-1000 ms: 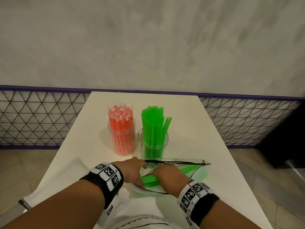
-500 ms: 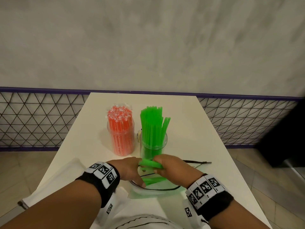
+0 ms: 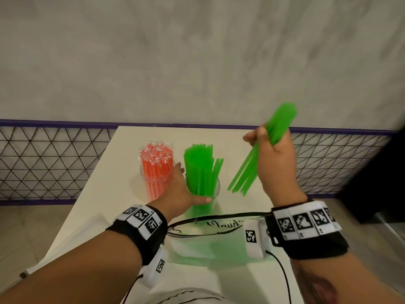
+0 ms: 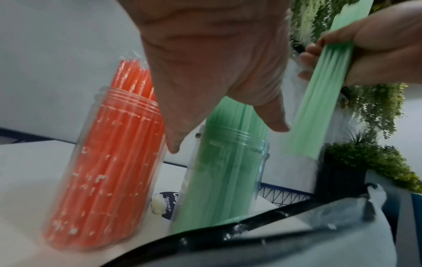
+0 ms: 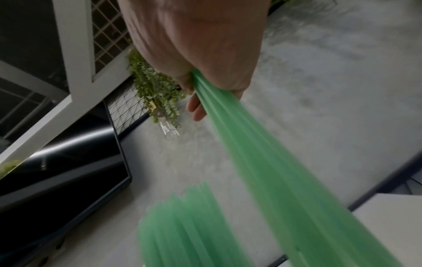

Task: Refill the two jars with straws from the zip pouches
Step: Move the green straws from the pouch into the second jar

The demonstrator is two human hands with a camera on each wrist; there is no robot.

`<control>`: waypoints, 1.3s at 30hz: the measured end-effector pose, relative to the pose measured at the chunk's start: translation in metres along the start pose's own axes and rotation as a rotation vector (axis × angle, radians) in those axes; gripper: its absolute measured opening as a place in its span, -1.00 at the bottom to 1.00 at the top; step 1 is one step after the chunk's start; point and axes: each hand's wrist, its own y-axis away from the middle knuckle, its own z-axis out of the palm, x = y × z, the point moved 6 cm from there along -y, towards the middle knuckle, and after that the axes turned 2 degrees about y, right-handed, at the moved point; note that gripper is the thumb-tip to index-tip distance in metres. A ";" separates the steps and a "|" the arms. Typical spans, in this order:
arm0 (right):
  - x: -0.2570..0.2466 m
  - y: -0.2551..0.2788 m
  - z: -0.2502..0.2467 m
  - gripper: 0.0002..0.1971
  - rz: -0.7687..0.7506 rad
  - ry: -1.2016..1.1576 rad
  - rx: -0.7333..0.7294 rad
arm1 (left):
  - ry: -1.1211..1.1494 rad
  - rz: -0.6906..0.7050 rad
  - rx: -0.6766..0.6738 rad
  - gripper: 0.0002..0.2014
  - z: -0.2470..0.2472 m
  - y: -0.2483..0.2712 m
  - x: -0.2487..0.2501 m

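Two clear jars stand mid-table: the left jar [image 3: 156,172] [image 4: 109,162] is full of wrapped orange straws, the right jar [image 3: 202,178] [image 4: 223,171] holds green straws [image 5: 182,225]. My left hand [image 3: 179,191] [image 4: 217,63] reaches to the green jar with fingers spread, thumb in front of it and fingers between the jars; whether it touches is unclear. My right hand [image 3: 276,163] [image 5: 194,36] grips a bundle of green straws [image 3: 247,172] [image 4: 319,108] [image 5: 262,162], raised to the right of that jar, lower ends slanting down-left. A clear zip pouch [image 3: 208,244] [image 4: 297,234] lies open near me.
The white table [image 3: 241,145] is narrow, with floor dropping off on both sides. A wire mesh fence [image 3: 54,163] and a grey wall run behind it. A second pouch [image 3: 87,227] lies under my left forearm. Something dark [image 3: 377,172] stands at the right.
My right hand has pulled the green straw bundle out of the pouch and lifted it up to the right. My left hand has left the pouch and reached forward to the green jar.
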 end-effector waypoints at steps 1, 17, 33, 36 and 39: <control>-0.004 -0.002 0.006 -0.87 -0.047 0.050 0.012 | 0.011 0.018 0.011 0.38 0.001 -0.003 0.004; 0.045 0.004 0.069 -0.94 0.107 -0.074 -0.025 | 0.019 0.055 -0.017 0.03 0.016 -0.012 0.005; 0.118 0.044 0.063 0.00 0.550 -0.176 -0.173 | 0.014 0.041 -0.040 0.07 0.015 -0.015 0.000; 0.106 0.057 0.079 -0.46 0.555 -0.197 -0.416 | 0.020 0.055 -0.049 0.08 0.015 -0.016 0.000; 0.104 0.065 0.091 -0.32 0.322 -0.098 -0.535 | 0.043 0.085 -0.067 0.02 0.016 -0.016 0.002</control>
